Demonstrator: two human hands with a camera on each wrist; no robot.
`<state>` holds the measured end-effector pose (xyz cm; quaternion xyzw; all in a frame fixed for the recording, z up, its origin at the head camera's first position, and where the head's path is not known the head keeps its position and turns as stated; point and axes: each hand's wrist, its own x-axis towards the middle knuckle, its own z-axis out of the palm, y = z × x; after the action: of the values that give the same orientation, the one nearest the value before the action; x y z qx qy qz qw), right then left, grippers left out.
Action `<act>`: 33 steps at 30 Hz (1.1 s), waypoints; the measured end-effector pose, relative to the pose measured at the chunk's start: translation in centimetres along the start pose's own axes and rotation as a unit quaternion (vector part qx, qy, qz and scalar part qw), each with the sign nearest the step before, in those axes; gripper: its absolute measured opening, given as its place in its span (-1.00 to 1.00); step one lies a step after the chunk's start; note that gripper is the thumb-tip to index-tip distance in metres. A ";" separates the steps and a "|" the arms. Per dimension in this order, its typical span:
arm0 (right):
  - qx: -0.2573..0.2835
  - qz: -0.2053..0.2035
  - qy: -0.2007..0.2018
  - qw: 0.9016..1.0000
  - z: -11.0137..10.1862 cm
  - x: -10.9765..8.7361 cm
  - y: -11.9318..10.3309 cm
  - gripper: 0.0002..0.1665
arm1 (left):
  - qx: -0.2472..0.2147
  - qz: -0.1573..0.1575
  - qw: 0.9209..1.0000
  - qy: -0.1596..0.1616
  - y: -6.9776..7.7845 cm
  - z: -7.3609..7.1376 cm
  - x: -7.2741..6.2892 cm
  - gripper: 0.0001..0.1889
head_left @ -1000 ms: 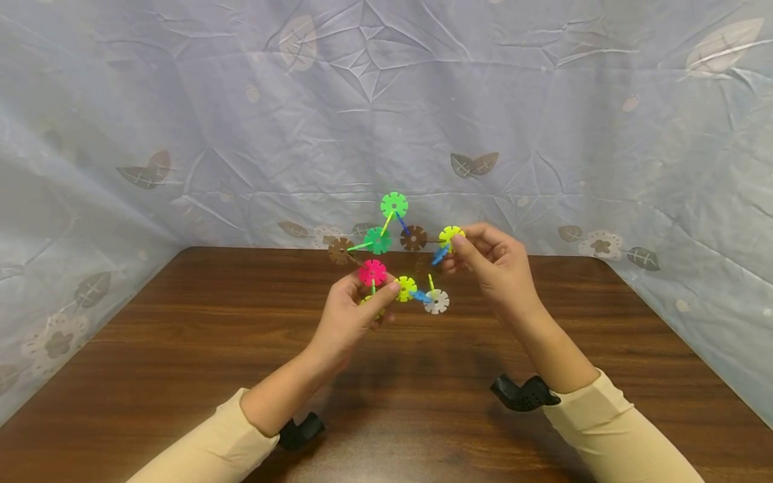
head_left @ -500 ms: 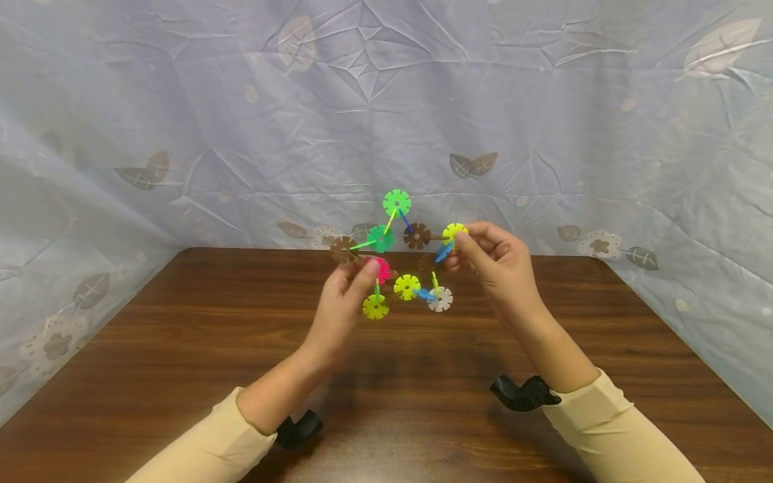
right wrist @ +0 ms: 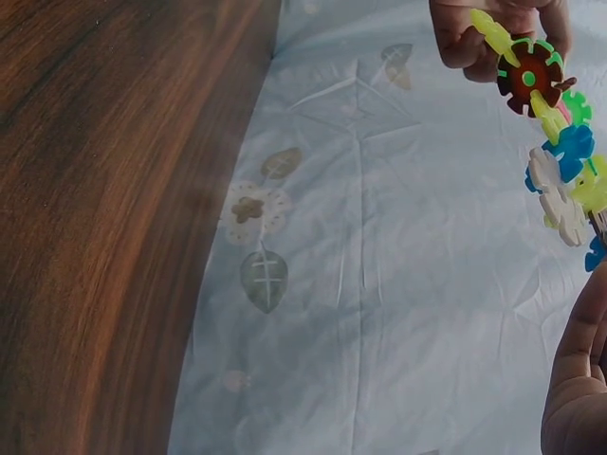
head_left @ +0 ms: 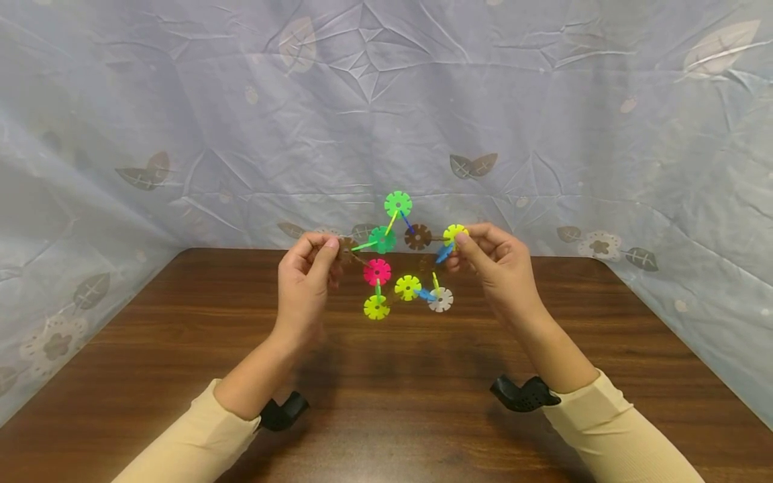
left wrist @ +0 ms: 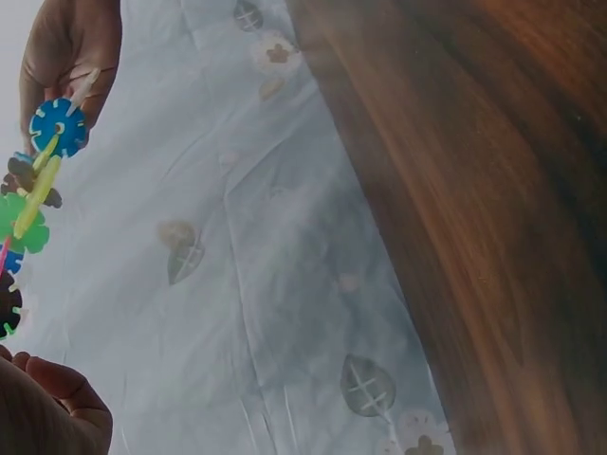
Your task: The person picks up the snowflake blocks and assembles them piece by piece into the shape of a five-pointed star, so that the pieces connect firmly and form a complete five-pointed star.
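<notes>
My two hands hold up a star-like chain of interlocking plastic snowflake discs, tilted above the table. At its left point, my left hand point(head_left: 306, 285) pinches a brown disc point(head_left: 347, 249) between thumb and fingers. On the opposite side my right hand point(head_left: 498, 265) pinches a yellow disc point(head_left: 455, 235). A green disc point(head_left: 398, 204) forms the top. Lower down hang a pink disc point(head_left: 377, 272), a yellow-green disc point(head_left: 376, 308) and a white disc point(head_left: 441, 300). Edge-on discs join them. The left wrist view catches a blue disc point(left wrist: 57, 128) near the right hand.
A dark wooden table point(head_left: 386, 402) spreads below the hands. Behind and beside it hangs a pale curtain point(head_left: 241, 121) with a leaf print. Black wrist mounts point(head_left: 525, 394) stick out from both cream sleeves point(head_left: 616, 429).
My left hand has moved left and up, from the lower discs past the pink one to the left brown disc. My right hand stays on its yellow disc; the chain has shifted slightly right.
</notes>
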<state>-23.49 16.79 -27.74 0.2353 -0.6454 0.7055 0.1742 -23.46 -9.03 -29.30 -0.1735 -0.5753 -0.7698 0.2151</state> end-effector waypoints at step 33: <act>-0.129 0.294 -0.160 0.933 -4.7 -2.2 4.3 -0.53 | 0.288 -0.246 0.894 -0.238 -3.5 -2.0 1.3 -0.82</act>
<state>-24.55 21.10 -32.76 0.1199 -0.7907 0.5888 -0.1175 -26.40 -10.28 -32.00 -0.1349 -0.8301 -0.5345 -0.0843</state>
